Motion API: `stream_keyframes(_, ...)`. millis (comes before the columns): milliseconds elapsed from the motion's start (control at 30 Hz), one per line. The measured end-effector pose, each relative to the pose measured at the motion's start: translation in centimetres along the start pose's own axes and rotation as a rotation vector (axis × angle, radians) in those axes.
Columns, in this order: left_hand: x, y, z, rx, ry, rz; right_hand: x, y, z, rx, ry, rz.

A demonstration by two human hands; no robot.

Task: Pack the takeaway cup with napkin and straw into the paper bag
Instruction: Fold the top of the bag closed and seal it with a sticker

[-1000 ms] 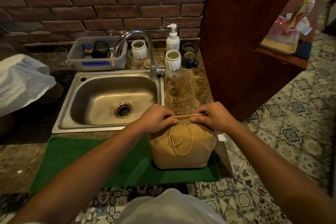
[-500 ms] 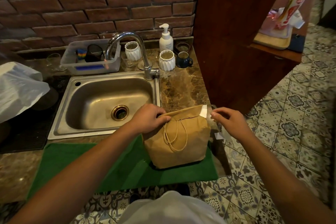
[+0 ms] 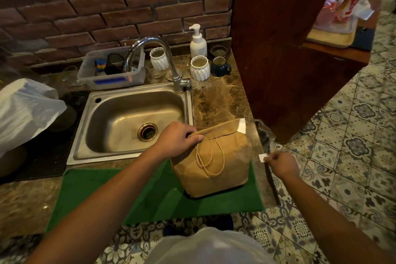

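Observation:
A brown paper bag (image 3: 216,163) with cord handles stands on the green mat (image 3: 132,195), its top folded over toward me. A white strip (image 3: 241,124) sticks out at the fold's right corner. My left hand (image 3: 176,139) pinches the folded top at its left end. My right hand (image 3: 282,163) is off the bag, to its right past the counter edge, pinching a small white paper piece (image 3: 261,157). The cup, napkin and straw are hidden.
A steel sink (image 3: 120,118) and tap (image 3: 158,58) lie behind the bag. White ribbed cups (image 3: 199,68), a dark mug (image 3: 220,66) and a soap bottle (image 3: 198,42) stand at the back. A white plastic bag (image 3: 25,109) is at left. A wooden cabinet (image 3: 278,49) rises at right.
My right hand let go of the bag's folded top and drew away to the right and down with a small white piece. The left hand stays on the fold.

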State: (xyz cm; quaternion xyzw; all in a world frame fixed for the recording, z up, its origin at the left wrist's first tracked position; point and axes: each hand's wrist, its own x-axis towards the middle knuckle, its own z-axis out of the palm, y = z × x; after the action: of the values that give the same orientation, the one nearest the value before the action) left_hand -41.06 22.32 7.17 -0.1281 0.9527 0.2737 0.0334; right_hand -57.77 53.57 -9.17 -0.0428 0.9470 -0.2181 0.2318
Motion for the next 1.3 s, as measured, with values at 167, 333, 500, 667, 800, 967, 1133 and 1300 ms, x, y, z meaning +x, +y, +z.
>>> stream_keyframes(167, -0.1, 0.1, 0.2, -0.018, -0.003, -0.018, -0.2, -0.1, -0.5, -0.085, 0.049, -0.034)
stream_keyframes(333, 0.0, 0.3, 0.3, -0.011, -0.009, -0.027, -0.8, -1.2, -0.2, -0.182, 0.062, -0.073)
stream_keyframes(500, -0.1, 0.3, 0.4, -0.006, -0.016, -0.047, -2.0, -1.7, -0.5, -0.156, 0.093, -0.081)
stream_keyframes(667, 0.0, 0.1, 0.2, -0.021, -0.024, -0.049, -3.0, -3.8, -4.7, 0.049, 0.263, -0.177)
stream_keyframes(800, 0.4, 0.1, 0.1, -0.034, -0.045, -0.028, -5.8, -8.3, -9.5, 0.265, 0.324, -0.453)
stream_keyframes(967, 1.2, 0.0, -0.3, -0.068, -0.094, 0.013, -9.9, -15.5, -10.3, 0.0, 0.054, -0.906)
stream_keyframes(1133, 2.0, -0.3, -0.5, -0.065, -0.118, 0.037, -9.4, -19.2, -7.9, -0.287, 0.008, -1.153)
stream_keyframes(1300, 2.1, -0.6, -1.1, -0.096, -0.124, 0.031, -8.5, -20.4, -7.0, -0.396, 0.016, -1.221)
